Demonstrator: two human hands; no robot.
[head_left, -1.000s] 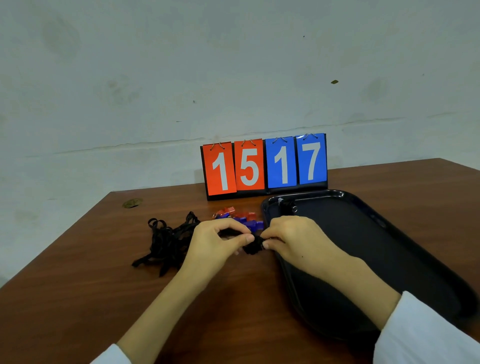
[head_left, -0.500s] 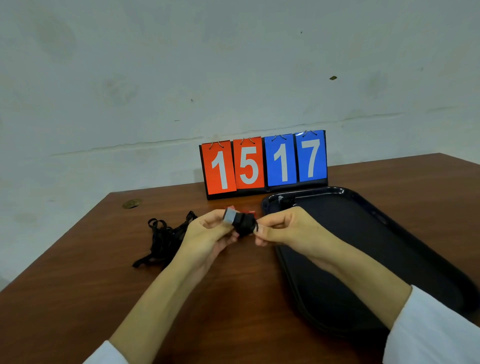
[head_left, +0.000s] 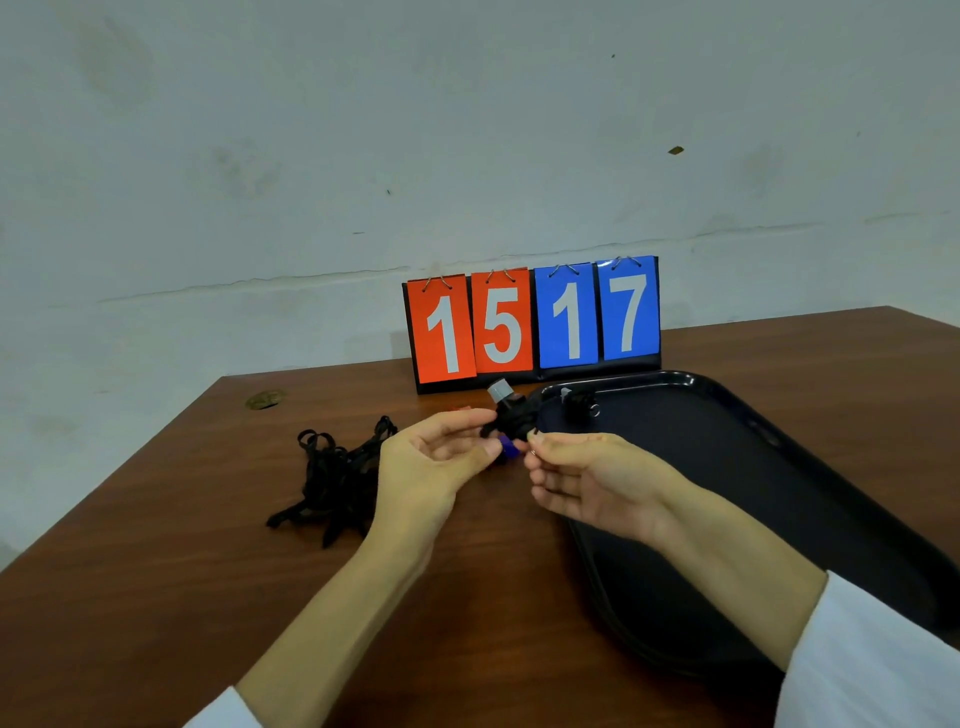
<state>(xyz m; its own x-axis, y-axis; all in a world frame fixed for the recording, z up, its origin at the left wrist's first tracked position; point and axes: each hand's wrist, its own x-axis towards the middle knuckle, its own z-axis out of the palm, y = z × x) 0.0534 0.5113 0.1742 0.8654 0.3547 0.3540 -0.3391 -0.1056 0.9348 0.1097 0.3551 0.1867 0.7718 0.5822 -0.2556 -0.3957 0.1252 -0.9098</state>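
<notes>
Both hands have lifted off the table and drawn slightly apart, raising a small strap-wound piece between them.

From the left: a pile of black straps (head_left: 337, 478) lies on the brown wooden table (head_left: 156, 571). The left hand (head_left: 431, 462) pinches the black, grey-capped piece (head_left: 511, 415) in mid-air, near the tray's far left corner. The right hand (head_left: 597, 483) pinches its strap end, other fingers loosely curled. It looks light, with a stiff body and a soft, floppy strap, so the hard body is the best place to grip it. The black tray (head_left: 779, 467) sits to the right. A scoreboard (head_left: 535, 322) reading 15 17 stands at the far edge, against a pale, stained wall.
</notes>
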